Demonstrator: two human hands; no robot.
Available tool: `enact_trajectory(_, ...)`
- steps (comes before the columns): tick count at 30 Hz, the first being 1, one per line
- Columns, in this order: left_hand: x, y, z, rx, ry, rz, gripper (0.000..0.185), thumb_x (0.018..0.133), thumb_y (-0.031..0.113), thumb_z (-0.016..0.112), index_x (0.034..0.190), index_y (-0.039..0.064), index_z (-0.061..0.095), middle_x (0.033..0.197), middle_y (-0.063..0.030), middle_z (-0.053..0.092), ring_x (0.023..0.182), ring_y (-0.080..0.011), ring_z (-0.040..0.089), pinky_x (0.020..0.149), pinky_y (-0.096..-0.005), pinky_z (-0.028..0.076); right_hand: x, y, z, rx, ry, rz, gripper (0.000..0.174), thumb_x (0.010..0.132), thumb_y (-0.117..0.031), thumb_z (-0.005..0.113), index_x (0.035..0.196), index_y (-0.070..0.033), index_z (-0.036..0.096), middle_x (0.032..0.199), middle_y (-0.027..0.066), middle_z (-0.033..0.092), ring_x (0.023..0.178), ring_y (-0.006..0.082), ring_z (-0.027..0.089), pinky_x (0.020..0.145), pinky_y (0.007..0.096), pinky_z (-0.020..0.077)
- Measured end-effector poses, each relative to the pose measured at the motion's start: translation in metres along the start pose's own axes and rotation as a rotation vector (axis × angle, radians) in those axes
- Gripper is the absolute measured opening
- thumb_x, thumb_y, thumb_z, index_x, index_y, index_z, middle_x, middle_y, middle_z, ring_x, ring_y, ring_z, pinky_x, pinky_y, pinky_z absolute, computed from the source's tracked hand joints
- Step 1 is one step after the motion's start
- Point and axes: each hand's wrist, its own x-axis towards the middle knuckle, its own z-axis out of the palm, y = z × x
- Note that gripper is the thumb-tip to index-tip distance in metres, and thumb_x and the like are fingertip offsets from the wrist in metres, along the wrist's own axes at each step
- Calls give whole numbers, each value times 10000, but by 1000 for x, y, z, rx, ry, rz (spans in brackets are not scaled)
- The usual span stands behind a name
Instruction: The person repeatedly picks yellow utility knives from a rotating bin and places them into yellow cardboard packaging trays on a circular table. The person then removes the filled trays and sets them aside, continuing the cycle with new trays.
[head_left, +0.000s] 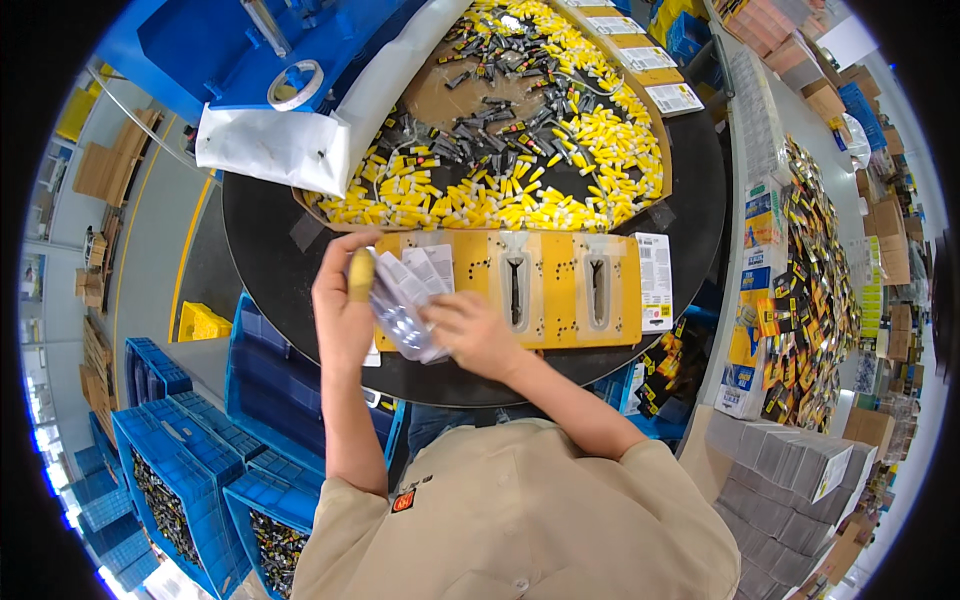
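My left hand (345, 300), with a yellow cover on its thumb, grips a stack of clear plastic blister shells (401, 319). My right hand (472, 330) is blurred at the right side of the stack; its fingers touch the shells, but whether they grip them cannot be told. Printed cards (435, 266) lie just behind, on the left part of the yellow fixture board (551, 289). Two slots in the board show clear blister shells, with a dark narrow piece in the left one (515, 292). Another printed card (655, 281) lies at the board's right end.
Behind the board, a cardboard-edged tray (450, 227) holds many yellow-capped parts and dark tubes. A white-wrapped chute (274, 146) and tape roll (295, 85) stand at the back left. Blue crates (184, 450) are at lower left. Stacked cards (787, 465) and packaged goods (810, 300) lie right.
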Motion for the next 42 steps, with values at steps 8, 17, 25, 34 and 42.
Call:
enact_trajectory(8,-10,-23,154,45,-619,-68,591,810,-30,638,1324,101,378,957,-168,652,919,-301,667,780,-396,535,-19,166,-228,257,1731,408,341,969,-268,594,1042,64,574,837,156,659,717,196,646,589,310,517)
enact_trajectory(17,-2,-47,254,492,-641,68,504,753,109,751,1111,25,407,765,-261,625,807,-466,625,690,-512,487,65,274,-117,-128,327,602,310,785,-136,720,1073,-52,644,913,175,683,932,339,658,808,420,522)
enact_trajectory(25,-4,-44,227,452,-587,-77,592,768,199,780,1187,15,405,877,-263,641,827,-436,646,716,-474,515,70,247,-124,-42,148,699,376,769,-164,721,1125,-73,638,746,119,660,713,296,663,671,391,523)
enact_trajectory(34,4,-58,153,599,-480,-89,577,731,164,812,1160,79,436,808,-210,651,801,-431,637,710,-480,493,-46,121,-145,36,150,654,147,842,-149,721,925,-30,703,654,38,547,595,109,495,560,251,411)
enact_trajectory(42,7,-67,111,624,-393,-63,636,762,212,797,1184,0,370,819,-283,636,815,-471,635,697,-492,503,81,241,-75,-321,293,566,223,884,-218,658,934,0,660,883,207,615,833,328,620,723,400,479)
